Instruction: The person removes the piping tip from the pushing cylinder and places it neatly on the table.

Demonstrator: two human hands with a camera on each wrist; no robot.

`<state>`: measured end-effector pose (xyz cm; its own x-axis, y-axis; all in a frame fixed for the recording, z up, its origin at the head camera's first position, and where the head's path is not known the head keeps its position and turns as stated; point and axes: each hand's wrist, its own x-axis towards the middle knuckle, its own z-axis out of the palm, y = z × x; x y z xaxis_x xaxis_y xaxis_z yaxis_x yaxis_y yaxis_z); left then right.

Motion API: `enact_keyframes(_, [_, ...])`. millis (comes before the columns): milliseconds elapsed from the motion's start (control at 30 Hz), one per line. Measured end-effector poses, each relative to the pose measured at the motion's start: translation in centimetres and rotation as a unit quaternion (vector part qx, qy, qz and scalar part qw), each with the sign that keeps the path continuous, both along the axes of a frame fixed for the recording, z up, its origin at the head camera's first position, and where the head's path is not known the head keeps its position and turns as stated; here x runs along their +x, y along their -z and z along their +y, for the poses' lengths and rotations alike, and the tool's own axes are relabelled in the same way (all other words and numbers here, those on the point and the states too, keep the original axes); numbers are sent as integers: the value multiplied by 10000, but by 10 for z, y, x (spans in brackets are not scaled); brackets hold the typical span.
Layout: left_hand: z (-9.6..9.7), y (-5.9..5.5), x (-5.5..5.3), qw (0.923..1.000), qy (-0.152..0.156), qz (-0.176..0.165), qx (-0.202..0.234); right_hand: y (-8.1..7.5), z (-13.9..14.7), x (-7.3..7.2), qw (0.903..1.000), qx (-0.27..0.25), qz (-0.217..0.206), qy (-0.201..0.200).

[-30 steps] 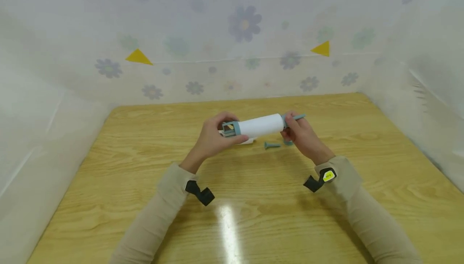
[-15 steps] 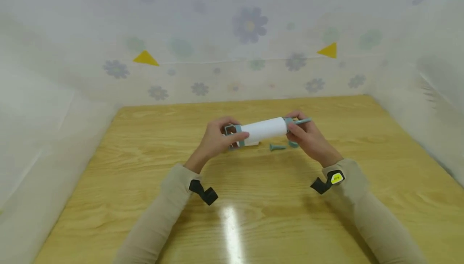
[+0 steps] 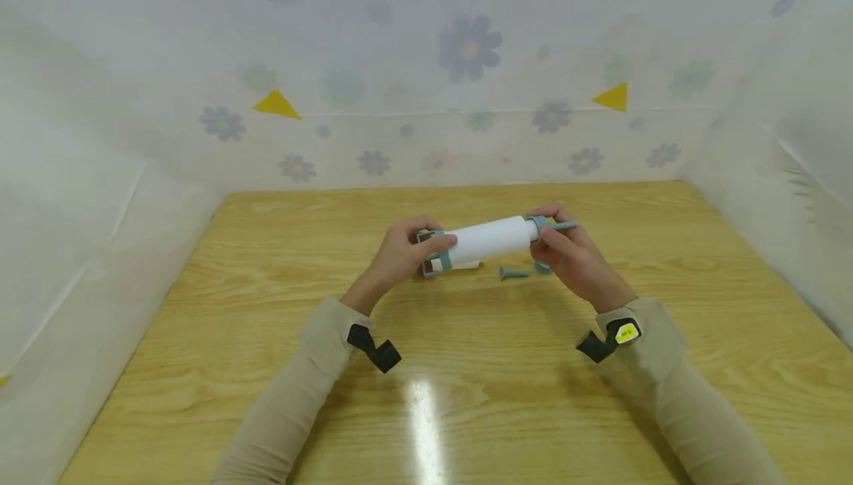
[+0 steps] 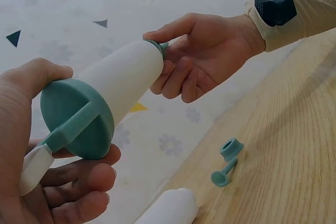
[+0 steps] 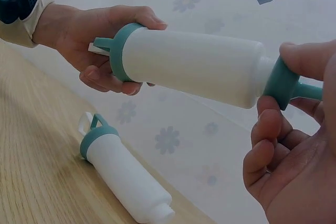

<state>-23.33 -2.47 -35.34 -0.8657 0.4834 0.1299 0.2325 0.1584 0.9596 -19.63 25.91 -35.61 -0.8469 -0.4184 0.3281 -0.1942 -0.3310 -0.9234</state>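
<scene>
A white squeeze bottle [image 3: 489,239] is held level above the table between both hands. My left hand [image 3: 398,257] grips its end with the teal cap [image 5: 119,51], which bears a looped handle. At the other end, my right hand [image 3: 578,263] pinches a teal nozzle cap [image 5: 283,81] between thumb and fingers; its thin spout points away from the bottle. In the right wrist view a short white neck [image 5: 266,72] shows between the bottle's body and that nozzle cap.
A second white bottle [image 5: 128,177] with a teal looped end lies on the wooden table [image 3: 466,352] below the hands. Beside it are a small teal funnel-shaped nozzle [image 4: 221,177] and a teal ring [image 4: 231,149]. A flowered sheet [image 3: 413,41] hangs behind.
The nozzle cap has come slightly away from the bottle's body, so white neck now shows between them. Both hands keep their holds; the whole view has shifted a little.
</scene>
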Motion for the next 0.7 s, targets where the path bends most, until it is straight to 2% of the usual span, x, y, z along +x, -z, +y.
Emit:
enact_keyframes(200, [-1,2,-2,10000,-32,60,-5,1,0,-2,9987,-440,-204,-142])
enact_keyframes(333, [-1,2,-3,9994,-87,325,-51,4,1,-7,9889,-1207,-449,-746])
enact_keyframes(433, [-2,2,-5,9963,-348,732,-287,5,1,-10,9753,-1703,-552,-1295])
enact_keyframes(567, [-2,2,-10,9847,-851,1357,-681,7,2,-13,9654,-1958,-644,-1596])
enact_keyframes(633, [-1,3,-15,9750,-1105,1713,-888,8,2,-13,9644,-1980,-667,-1620])
enact_keyframes(700, [0,5,-21,9612,-1306,2128,-1174,8,2,-14,9645,-1969,-671,-1627])
